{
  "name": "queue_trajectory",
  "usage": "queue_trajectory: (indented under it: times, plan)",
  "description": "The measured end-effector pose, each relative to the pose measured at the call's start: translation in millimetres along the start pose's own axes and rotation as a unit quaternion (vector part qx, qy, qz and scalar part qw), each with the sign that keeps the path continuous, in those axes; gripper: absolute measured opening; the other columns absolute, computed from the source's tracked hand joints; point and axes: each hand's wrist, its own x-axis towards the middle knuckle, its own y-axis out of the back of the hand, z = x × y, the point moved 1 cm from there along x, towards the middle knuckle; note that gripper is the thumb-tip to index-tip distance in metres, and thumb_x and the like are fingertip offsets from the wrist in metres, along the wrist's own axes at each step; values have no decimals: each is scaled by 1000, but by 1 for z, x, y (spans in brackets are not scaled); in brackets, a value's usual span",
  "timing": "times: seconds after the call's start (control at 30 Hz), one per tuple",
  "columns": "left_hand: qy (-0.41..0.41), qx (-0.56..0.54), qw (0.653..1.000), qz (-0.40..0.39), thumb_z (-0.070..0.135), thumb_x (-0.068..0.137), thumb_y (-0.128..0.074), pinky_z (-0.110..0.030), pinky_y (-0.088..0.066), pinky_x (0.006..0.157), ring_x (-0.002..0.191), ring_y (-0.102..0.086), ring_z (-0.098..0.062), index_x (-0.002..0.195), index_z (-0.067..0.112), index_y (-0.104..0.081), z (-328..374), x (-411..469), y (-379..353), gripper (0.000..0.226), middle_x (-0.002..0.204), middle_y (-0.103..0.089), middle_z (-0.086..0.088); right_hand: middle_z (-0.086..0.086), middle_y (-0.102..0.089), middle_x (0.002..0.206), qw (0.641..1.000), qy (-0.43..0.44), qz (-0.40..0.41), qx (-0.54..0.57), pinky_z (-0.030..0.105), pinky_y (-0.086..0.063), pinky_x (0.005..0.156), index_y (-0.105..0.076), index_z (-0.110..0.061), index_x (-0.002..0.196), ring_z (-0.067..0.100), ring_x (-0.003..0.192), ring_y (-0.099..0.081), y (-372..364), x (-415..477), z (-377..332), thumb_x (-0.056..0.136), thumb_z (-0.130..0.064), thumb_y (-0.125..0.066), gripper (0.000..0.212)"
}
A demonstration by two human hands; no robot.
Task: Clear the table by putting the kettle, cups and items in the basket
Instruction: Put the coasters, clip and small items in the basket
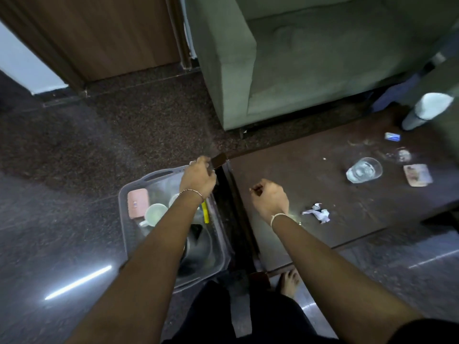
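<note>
My left hand (197, 178) pinches a small dark item (219, 160) over the basket (151, 175), beside the table's (285, 244) left edge. My right hand (269, 196) is curled, contents unclear. Next: release, then fetch the glass (364, 169).

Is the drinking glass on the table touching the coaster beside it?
Apart. The head view shows a strip of bare table between the glass and the coaster.

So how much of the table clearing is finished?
Partly done. The basket already holds a white cup, a pink item and something metal, perhaps the kettle. The left hand hangs over it. A glass, crumpled paper and small items remain on the table.
</note>
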Motion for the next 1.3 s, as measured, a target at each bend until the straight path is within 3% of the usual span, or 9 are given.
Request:
queue_trajectory:
  times: [0.27, 0.4, 0.53, 0.77, 1.03, 1.17, 1.3]
  plan:
    - [51, -70, 992, -93, 23, 86, -60, -36, -49, 96, 100, -63, -23, 122, 18, -55, 85, -45, -140, 37, 106, -65, -5, 4, -73, 97, 997, -56, -31, -33, 30, -50, 77, -70, -23, 92, 28, 97, -67, 87, 15, 152, 85, -31, -62, 13]
    - [80, -93, 986, -115, 16, 86, -61, -34, -46, 100, 101, -64, -22, 114, 14, -61, 108, -70, -197, 28, 100, -69, -6, 6, -73, 102, 991, -112, -69, -11, 31, -51, 80, -71, -23, 96, 30, 101, -67, 116, 24, 224, 83, -32, -65, 16]
    - [96, -115, 980, -132, 7, 85, -61, -32, -47, 99, 89, -64, -20, 103, 9, -67, 126, -87, -236, 19, 91, -69, -7, 8, -71, 104, 984, -139, -111, 20, 30, -49, 85, -69, -18, 92, 28, 103, -65, 119, 35, 271, 82, -20, -65, 11]
    - [113, -107, 978, -137, 9, 86, -62, -18, -43, 87, 98, -66, -21, 103, 7, -68, 131, -79, -286, 18, 102, -72, -9, 17, -55, 128, 976, -69, -195, -62, 38, -45, 101, -51, -9, 128, 33, 120, -54, 81, 68, 298, 78, -24, -73, 57]
    - [141, -96, 977, -132, 12, 87, -61, 0, -38, 65, 81, -60, -9, 100, 14, -69, 113, -72, -325, 16, 97, -72, -5, 16, -35, 139, 977, 8, -168, -129, 44, -44, 101, -32, -23, 146, 37, 124, -44, 40, 101, 308, 83, -16, -65, 71]
    - [138, -82, 978, -135, 11, 87, -60, 1, -36, 64, 81, -58, -8, 100, 12, -69, 104, -72, -337, 16, 97, -72, -6, 12, -32, 144, 970, 93, -155, -162, 46, -47, 96, -40, -31, 144, 35, 122, -45, 30, 115, 308, 95, -21, -54, 52]
    - [134, -66, 979, -138, 6, 87, -56, 4, -35, 65, 81, -58, -8, 98, 11, -70, 97, -72, -339, 18, 96, -72, -5, 11, -31, 146, 969, 104, -161, -158, 44, -49, 93, -59, -18, 125, 35, 125, -45, 19, 121, 307, 95, -13, -52, 32]
